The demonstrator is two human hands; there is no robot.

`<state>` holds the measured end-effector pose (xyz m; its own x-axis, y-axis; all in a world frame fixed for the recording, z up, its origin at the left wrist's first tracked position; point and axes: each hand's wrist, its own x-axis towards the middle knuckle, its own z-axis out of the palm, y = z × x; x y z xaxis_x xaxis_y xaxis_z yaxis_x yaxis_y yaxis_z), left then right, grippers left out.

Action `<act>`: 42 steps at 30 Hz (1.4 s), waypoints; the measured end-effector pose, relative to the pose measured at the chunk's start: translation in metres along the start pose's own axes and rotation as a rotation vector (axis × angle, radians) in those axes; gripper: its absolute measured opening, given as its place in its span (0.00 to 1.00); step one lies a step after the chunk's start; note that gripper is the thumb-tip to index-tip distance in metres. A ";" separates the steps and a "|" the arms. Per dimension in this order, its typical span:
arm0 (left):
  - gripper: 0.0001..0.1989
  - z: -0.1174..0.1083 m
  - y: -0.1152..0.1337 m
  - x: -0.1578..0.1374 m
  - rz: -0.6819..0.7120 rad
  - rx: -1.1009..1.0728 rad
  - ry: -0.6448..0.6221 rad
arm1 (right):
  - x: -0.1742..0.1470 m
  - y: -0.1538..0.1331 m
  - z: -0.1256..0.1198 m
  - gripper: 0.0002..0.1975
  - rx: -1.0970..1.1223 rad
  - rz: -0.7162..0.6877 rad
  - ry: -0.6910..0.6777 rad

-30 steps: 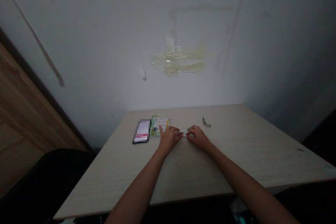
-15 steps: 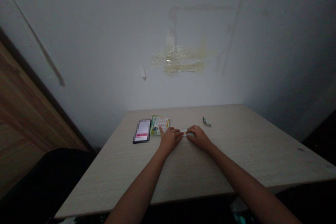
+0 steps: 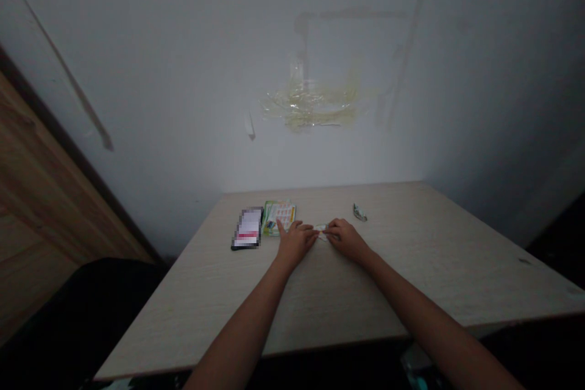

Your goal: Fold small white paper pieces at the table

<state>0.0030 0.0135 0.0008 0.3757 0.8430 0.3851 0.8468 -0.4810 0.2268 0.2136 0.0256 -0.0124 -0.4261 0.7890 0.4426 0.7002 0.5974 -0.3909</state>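
A small, pale piece of paper or wrapper (image 3: 322, 228) with a yellow patch lies on the table between my hands, partly covered by fingers. My left hand (image 3: 295, 244) rests palm down at its left edge, fingers stretched out and thumb spread away, the fingertips touching it. Closed in a pinch, my right hand (image 3: 343, 236) grips the right side of the same piece. Beyond my left thumb is a green-and-white printed packet or booklet (image 3: 282, 213), its lower edge close to that hand.
A phone (image 3: 247, 228) with a blurred screen lies left of the packet. A crumpled green-and-white scrap (image 3: 360, 212) sits farther back on the right. The pale wooden table (image 3: 411, 225) meets a wall (image 3: 192, 103) with old tape (image 3: 315, 106) on it.
My right fingers have shifted slightly and closed tighter over the small piece, whose yellow patch now shows between the fingertips. My left hand has barely moved.
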 end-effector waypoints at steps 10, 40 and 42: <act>0.12 0.001 -0.002 0.001 -0.016 -0.031 -0.008 | -0.001 -0.002 -0.003 0.13 0.005 -0.029 0.002; 0.10 -0.009 0.005 -0.003 0.063 0.001 0.029 | 0.000 -0.005 -0.003 0.13 -0.003 0.000 -0.025; 0.10 -0.008 0.005 -0.003 0.060 0.014 0.030 | 0.000 -0.005 -0.003 0.13 0.001 0.006 -0.032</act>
<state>0.0031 0.0061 0.0081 0.4148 0.8049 0.4245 0.8282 -0.5271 0.1903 0.2116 0.0218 -0.0081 -0.4402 0.7967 0.4141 0.7022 0.5929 -0.3941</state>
